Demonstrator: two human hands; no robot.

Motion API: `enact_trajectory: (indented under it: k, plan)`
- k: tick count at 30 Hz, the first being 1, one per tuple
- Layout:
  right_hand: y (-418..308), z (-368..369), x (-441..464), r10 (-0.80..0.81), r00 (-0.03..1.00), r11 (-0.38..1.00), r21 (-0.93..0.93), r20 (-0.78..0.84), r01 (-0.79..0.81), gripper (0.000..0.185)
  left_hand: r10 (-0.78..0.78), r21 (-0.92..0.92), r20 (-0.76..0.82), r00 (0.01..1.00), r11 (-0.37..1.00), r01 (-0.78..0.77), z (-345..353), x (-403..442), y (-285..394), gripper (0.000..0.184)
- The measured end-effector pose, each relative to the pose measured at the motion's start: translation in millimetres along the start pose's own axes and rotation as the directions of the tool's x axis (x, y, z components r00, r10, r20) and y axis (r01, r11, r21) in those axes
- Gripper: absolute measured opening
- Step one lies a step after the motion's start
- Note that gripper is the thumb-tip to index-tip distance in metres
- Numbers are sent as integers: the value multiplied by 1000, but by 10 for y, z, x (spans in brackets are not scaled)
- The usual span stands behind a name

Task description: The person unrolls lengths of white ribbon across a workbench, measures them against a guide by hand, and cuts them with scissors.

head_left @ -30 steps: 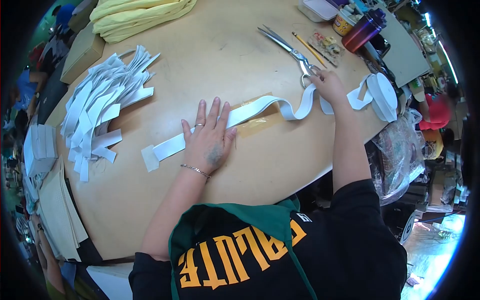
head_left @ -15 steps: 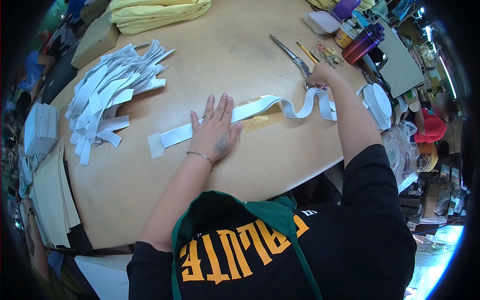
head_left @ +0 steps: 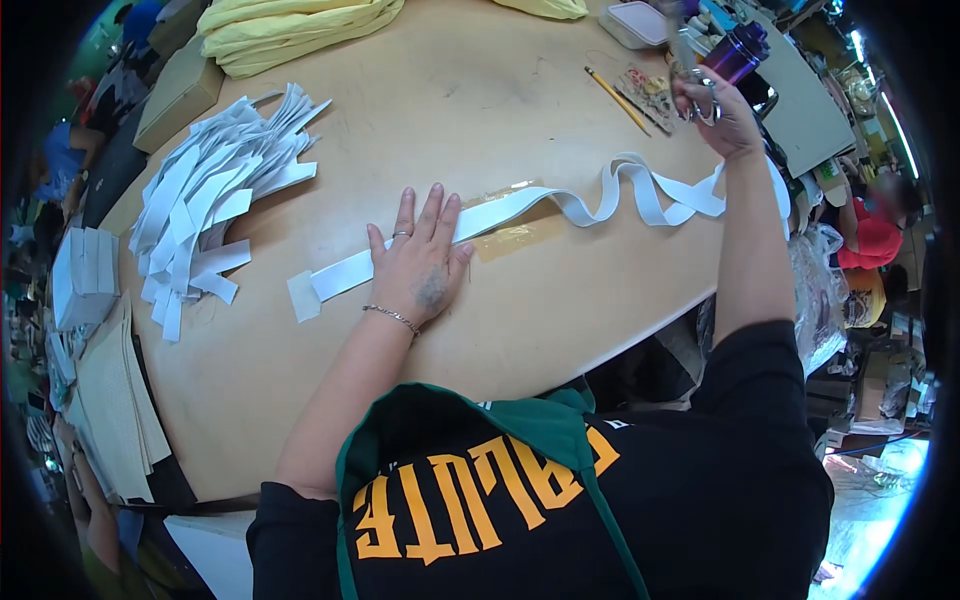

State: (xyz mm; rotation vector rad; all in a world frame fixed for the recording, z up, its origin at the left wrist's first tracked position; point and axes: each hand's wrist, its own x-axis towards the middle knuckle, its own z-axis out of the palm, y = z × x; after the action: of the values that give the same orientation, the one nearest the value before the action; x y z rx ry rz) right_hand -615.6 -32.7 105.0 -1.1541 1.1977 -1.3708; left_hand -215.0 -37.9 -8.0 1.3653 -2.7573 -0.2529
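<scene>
My left hand (head_left: 420, 262) lies flat with fingers spread, pressing a white elastic band (head_left: 345, 274) against the table. One end of the band lies at a pale tape patch (head_left: 304, 297); brown tape (head_left: 520, 237) shows on the table beside it. Rightward the band rises in loose waves and passes behind my right wrist. My right hand (head_left: 728, 118) is raised at the far right, closed round the handles of metal scissors (head_left: 707, 103), whose blades point up and are blurred. On the left a heap of cut white strips (head_left: 210, 190) is piled up.
A pencil (head_left: 617, 100) lies at the back right, near a plastic tub (head_left: 634, 24) and a purple bottle (head_left: 738, 52). Yellow fabric (head_left: 300, 32) sits at the back. Cardboard sheets (head_left: 118, 400) lie at the left edge. Another person in red (head_left: 870, 235) is at the far right.
My right hand has lifted the scissors off the table and moved up and right. The band's loose part has shifted into wider waves. My left hand stays pressed on the band.
</scene>
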Motion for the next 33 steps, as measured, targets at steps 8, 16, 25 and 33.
enact_trajectory:
  k: [8, 16, 25, 33]
  plan:
    - [375, 1192, -1821, 297, 955, 930, -224, -8, -291, 46, 3, -25, -29, 1000, 1000, -4, 24, -4, -10, 54]
    - [520, 1994, -2312, 760, 636, 633, -376, 133, -677, 50, 23, -24, -64, 998, 999, -24, 60, -13, -24, 55]
    - [603, 2113, -2194, 765, 641, 636, -223, 61, -739, 58, 19, -51, -90, 996, 998, -24, 74, -15, -34, 54]
    - [602, 2241, -1915, 791, 612, 591, -258, 0, -764, 57, 23, -65, -100, 995, 997, -29, 78, -24, -33, 55]
